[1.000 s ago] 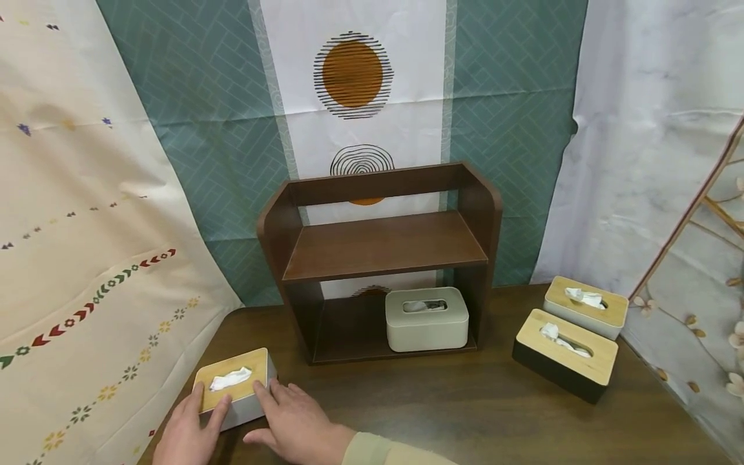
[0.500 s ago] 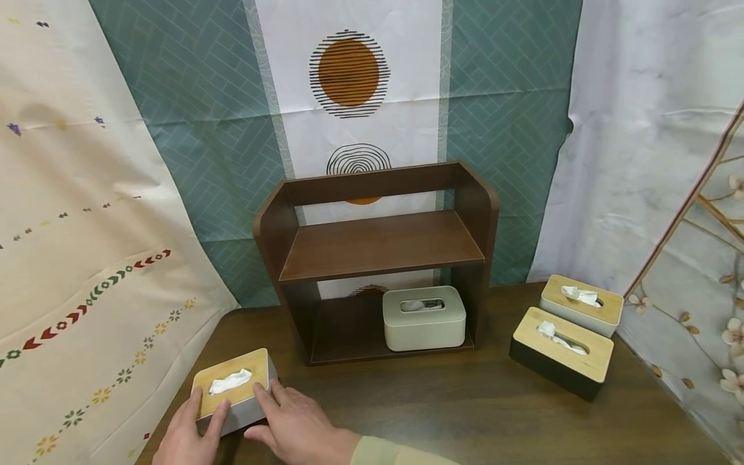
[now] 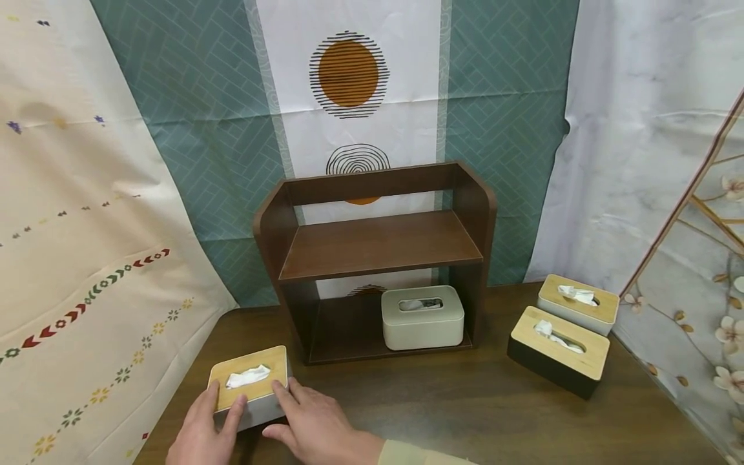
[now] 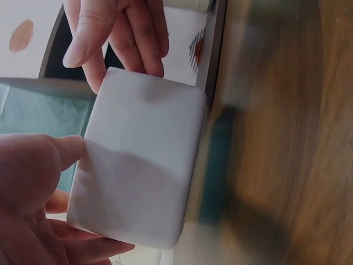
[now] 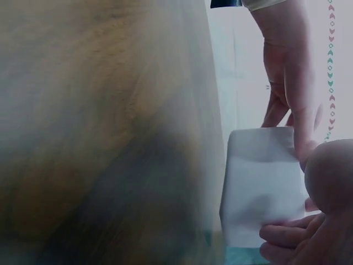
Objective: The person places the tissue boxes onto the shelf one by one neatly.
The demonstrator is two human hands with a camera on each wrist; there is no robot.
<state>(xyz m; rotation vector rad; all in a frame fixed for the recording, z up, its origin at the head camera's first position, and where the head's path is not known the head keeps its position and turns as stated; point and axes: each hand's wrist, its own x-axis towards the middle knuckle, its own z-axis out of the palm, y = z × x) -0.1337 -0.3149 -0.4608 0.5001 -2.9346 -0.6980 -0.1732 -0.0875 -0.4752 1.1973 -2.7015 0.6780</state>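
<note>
A tissue box (image 3: 259,411) with a light wooden lid and grey-white body is at the table's left, a white tissue showing in its slot. My left hand (image 3: 205,427) grips its left end, the thumb at the near top edge. At the right end, my right hand (image 3: 318,421) holds the box with its fingers, and the thumb stands off it. The left wrist view shows the pale long side of the box (image 4: 140,154) between both hands. Seen from the right wrist, the same side (image 5: 262,182) faces the camera. Whether its underside touches the table, I cannot tell.
A dark brown two-tier shelf (image 3: 378,242) stands at the back, with a cream tissue box (image 3: 423,326) on its lower right. Farther right are a black-sided wooden-lidded tissue box (image 3: 558,352) and a white-sided one (image 3: 578,302). Patterned curtains (image 3: 81,258) border the brown table (image 3: 418,413).
Both hands have shifted slightly right, together with the tissue box between them, mostly in the last half second. The shelf and the other tissue boxes stay put.
</note>
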